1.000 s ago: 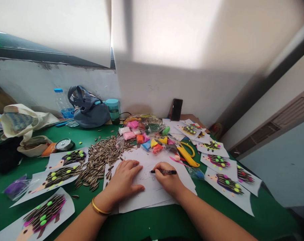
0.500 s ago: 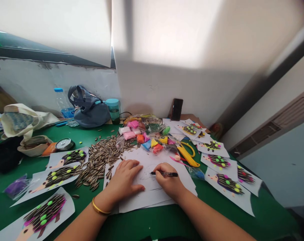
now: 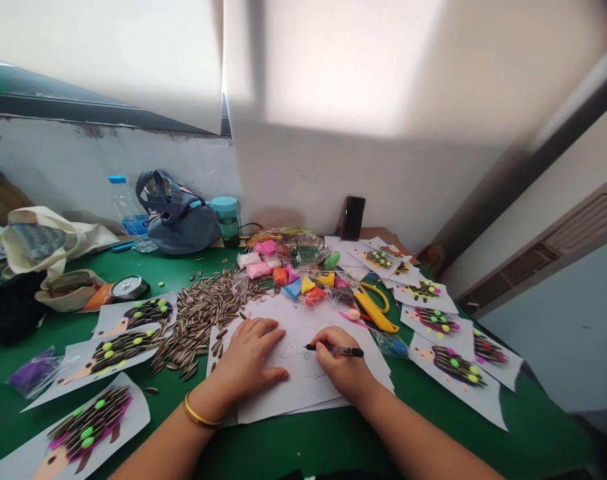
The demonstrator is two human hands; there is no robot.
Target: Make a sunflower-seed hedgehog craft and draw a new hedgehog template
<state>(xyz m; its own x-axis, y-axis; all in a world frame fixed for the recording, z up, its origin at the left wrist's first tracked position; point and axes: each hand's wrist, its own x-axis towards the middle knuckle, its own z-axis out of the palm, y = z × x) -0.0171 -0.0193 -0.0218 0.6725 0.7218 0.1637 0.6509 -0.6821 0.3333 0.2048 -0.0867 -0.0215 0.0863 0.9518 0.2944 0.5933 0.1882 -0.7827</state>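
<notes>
White paper sheets (image 3: 278, 403) lie stacked in front of me, with a faint line drawing (image 3: 292, 347) on the top one. My left hand (image 3: 251, 353) rests flat on the left part of the top sheet, fingers spread. In my right hand (image 3: 341, 367) is a black pen (image 3: 351, 351), its tip at the drawing. A heap of striped sunflower seeds (image 3: 198, 320) reaches the paper's left edge. Beyond the sheets lie bagged lumps of coloured modelling clay (image 3: 258, 270).
Hedgehog pictures made with seeds and clay lie at the left (image 3: 91, 427) and right (image 3: 453, 363). A yellow-handled tool (image 3: 376, 313) sits right of the paper. Along the wall stand a phone (image 3: 353, 219), a teal-lidded cup (image 3: 227, 223), a blue bag (image 3: 183, 227) and a bottle (image 3: 128, 207).
My right hand has shifted slightly to the right with the pen, uncovering more of the drawn lines. My left hand stays in place on the paper.
</notes>
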